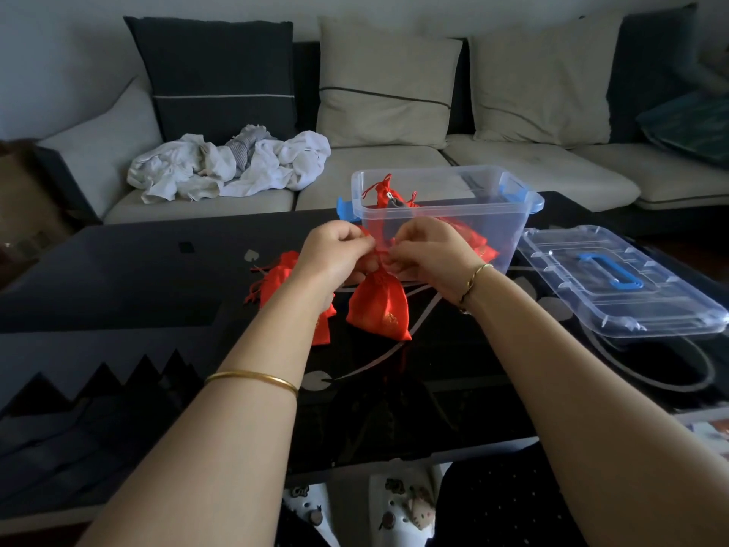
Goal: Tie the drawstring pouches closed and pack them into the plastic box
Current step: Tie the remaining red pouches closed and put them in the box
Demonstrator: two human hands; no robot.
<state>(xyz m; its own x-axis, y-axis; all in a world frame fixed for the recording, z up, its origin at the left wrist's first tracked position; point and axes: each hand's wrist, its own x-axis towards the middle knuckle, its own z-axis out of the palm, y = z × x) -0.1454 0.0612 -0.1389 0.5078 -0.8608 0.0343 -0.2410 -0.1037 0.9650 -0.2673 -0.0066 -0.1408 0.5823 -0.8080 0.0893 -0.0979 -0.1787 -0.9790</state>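
Observation:
A red drawstring pouch (379, 307) hangs just above the black table, its neck pinched between both hands. My left hand (335, 252) and my right hand (430, 250) each grip the drawstring at the neck, fingers closed, close together. More red pouches (282, 276) lie on the table behind my left forearm, partly hidden. The clear plastic box (493, 219) with blue latches stands just beyond my hands, with red pouches (388, 195) inside it.
The box's clear lid (615, 282) with a blue handle lies on the table to the right. The glossy black table (138, 278) runs left. A sofa with cushions and a heap of white cloth (228, 167) stands behind.

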